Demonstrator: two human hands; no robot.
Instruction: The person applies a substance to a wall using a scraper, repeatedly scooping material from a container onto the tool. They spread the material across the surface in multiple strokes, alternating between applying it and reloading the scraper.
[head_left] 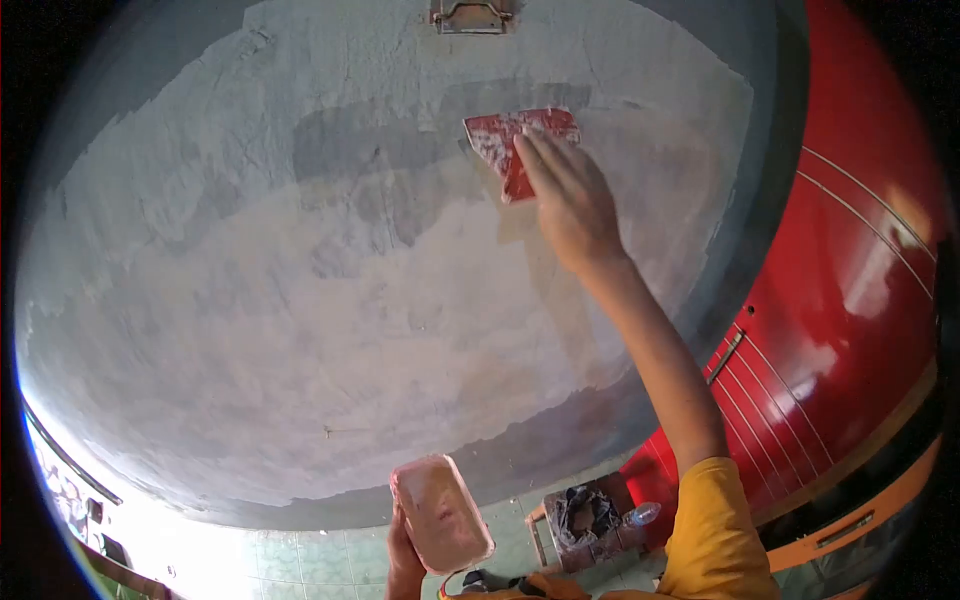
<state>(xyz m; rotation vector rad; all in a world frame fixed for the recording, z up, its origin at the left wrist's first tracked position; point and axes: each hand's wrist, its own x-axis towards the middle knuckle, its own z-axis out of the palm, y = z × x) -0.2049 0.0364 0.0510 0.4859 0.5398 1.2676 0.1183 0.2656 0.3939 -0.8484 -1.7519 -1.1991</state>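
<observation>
I read the right hand [570, 205] at 12 o'clock, fingers extended flat and pressing the red scraper [515, 140] against the patched wall [300, 300]; the blade projects past the fingertips toward 11 o'clock. The left hand [403, 560], at 6 o'clock, grips the putty tray [440, 512] from beneath, well apart from the scraper. A red door [850, 250] stands at 3 o'clock.

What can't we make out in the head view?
All head view:
- red scraper: its lower part is covered by the right hand.
- left hand: mostly behind the pink tray it holds, and cut off by the bottom edge.
- metal fitting on the wall: cut off by the top edge.
- black bag on the stool: contents too dark and small to tell.
- bottom-left corner: washed out by glare.
</observation>
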